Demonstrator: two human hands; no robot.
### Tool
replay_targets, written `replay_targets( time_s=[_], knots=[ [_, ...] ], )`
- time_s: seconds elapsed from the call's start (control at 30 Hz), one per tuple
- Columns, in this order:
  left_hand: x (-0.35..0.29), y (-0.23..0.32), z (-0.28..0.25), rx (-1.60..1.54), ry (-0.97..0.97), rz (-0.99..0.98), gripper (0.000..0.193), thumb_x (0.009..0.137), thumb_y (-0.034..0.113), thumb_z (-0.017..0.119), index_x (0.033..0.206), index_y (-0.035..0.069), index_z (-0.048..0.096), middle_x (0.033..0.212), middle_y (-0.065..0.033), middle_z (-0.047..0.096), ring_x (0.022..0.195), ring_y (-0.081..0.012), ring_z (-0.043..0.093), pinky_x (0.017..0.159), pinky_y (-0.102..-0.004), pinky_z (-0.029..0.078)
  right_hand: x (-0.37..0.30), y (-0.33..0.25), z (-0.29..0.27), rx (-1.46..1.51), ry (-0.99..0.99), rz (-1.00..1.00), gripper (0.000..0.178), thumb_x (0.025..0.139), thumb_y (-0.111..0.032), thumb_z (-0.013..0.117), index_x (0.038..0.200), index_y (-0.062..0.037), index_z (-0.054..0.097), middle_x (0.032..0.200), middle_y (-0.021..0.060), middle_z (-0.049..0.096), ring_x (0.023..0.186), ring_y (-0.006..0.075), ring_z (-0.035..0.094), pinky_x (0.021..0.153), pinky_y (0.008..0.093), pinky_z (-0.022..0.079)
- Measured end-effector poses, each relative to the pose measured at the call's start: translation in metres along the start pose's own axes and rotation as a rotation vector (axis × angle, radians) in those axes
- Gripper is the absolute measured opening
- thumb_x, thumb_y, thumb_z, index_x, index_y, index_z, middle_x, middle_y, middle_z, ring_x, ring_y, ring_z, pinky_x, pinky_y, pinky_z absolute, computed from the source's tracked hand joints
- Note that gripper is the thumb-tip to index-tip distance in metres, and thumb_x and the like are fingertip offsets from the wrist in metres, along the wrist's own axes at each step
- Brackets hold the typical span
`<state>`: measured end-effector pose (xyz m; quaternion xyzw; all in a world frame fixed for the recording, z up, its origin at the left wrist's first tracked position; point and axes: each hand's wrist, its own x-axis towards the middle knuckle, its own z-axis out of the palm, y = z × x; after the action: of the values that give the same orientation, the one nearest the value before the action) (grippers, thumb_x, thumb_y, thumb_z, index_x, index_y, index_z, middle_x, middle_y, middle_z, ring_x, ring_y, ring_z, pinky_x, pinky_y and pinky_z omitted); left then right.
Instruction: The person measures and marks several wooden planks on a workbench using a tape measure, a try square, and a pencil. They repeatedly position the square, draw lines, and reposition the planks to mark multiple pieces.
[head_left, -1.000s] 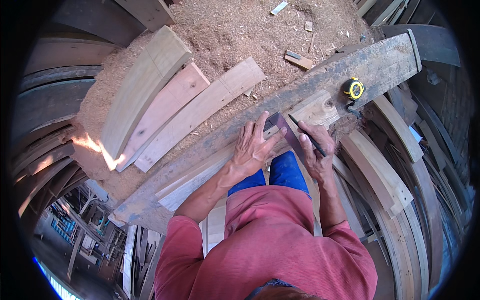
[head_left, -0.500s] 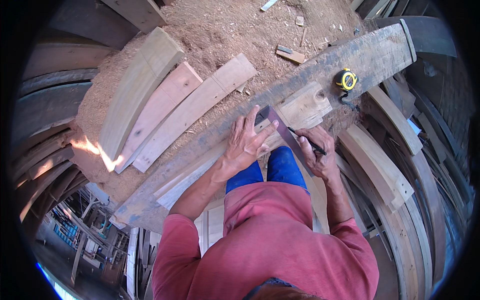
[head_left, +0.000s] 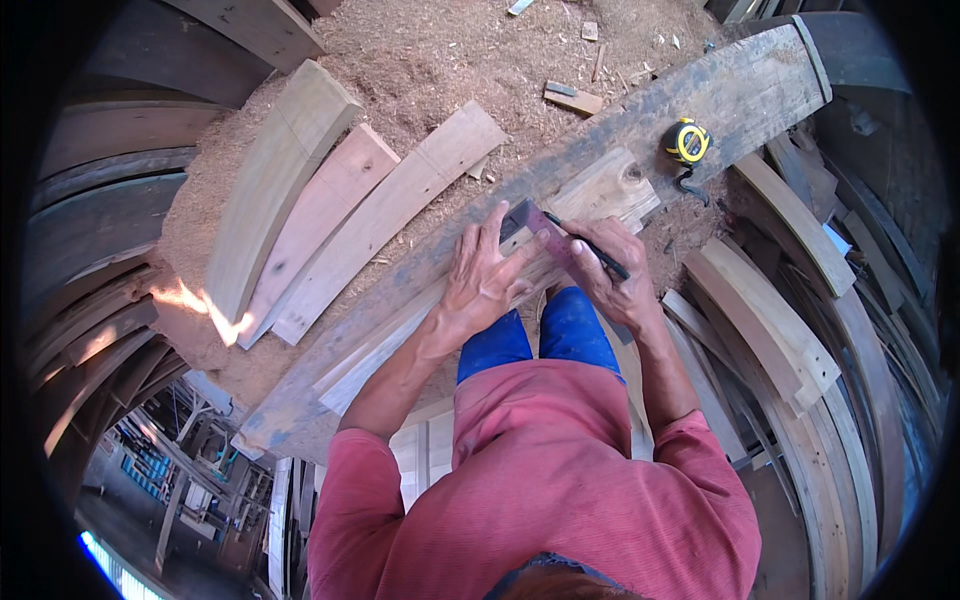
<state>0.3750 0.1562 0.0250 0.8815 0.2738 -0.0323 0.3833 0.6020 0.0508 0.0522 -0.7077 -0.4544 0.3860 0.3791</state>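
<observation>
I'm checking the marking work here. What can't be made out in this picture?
- Head view: pencil tip, hidden by the right hand.
- Any line on the wood piece: too small.
- Square: partly under the left hand.
- Tape measure markings: too small.

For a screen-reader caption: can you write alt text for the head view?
A person's left hand presses a square flat on a pale wooden piece while the right hand holds a pencil against it, on a long weathered plank. A yellow tape measure sits nearby; curved boards lie on sawdust.
</observation>
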Motion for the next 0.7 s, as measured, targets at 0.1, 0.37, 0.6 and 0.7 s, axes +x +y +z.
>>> replay_targets(
  time_s=[0.1, 0.37, 0.6, 0.7],
  knots=[
    [0.0, -0.001, 0.002, -0.011, -0.01, 0.003, 0.096, 0.074, 0.019, 0.099, 0.161, 0.035, 0.061, 0.169, -0.0335, 0.037, 0.127, -0.0493, 0.056, 0.109, -0.0565, 0.051, -0.021, 0.0, -0.023, -0.065, -0.063, 0.023, 0.021, 0.104, -0.013, 0.069, 0.116, 0.0004, 0.079, 0.099, 0.0164, 0.077, 0.091, 0.0339, 0.069, 0.086, 0.0448, 0.054],
    [0.007, -0.005, -0.01, -0.041, 0.106, 0.029, 0.082, 0.082, 0.022, 0.096, 0.157, 0.021, 0.062, 0.15, -0.0325, 0.061, 0.126, -0.0499, 0.065, 0.11, -0.0544, 0.055, -0.069, -0.027, -0.032, -0.295, 0.014, 0.109, 0.013, 0.104, -0.011, 0.066, 0.108, -0.0014, 0.075, 0.097, 0.0185, 0.073, 0.089, 0.0371, 0.066, 0.087, 0.0471, 0.053],
    [-0.047, -0.009, -0.077, -0.408, 0.44, -0.043, 0.06, 0.095, 0.004, 0.081, 0.151, 0.007, 0.059, 0.114, -0.0217, 0.08, 0.092, -0.0266, 0.081, 0.084, -0.0392, 0.065, -0.102, -0.101, 0.025, 0.185, 0.291, 0.138, 0.015, 0.107, -0.01, 0.067, 0.116, 0.0001, 0.072, 0.098, 0.0159, 0.073, 0.08, 0.0284, 0.072, 0.072, 0.0406, 0.056],
    [-0.082, 0.01, -0.087, -0.505, 0.406, 0.002, 0.059, 0.096, 0.004, 0.079, 0.15, 0.006, 0.056, 0.117, -0.0198, 0.078, 0.097, -0.024, 0.08, 0.086, -0.0371, 0.064, -0.108, -0.131, 0.052, 0.333, 0.258, 0.186, 0.021, 0.104, -0.017, 0.073, 0.117, 0.0003, 0.073, 0.095, 0.016, 0.071, 0.077, 0.0279, 0.07, 0.072, 0.0408, 0.055]
  ],
)
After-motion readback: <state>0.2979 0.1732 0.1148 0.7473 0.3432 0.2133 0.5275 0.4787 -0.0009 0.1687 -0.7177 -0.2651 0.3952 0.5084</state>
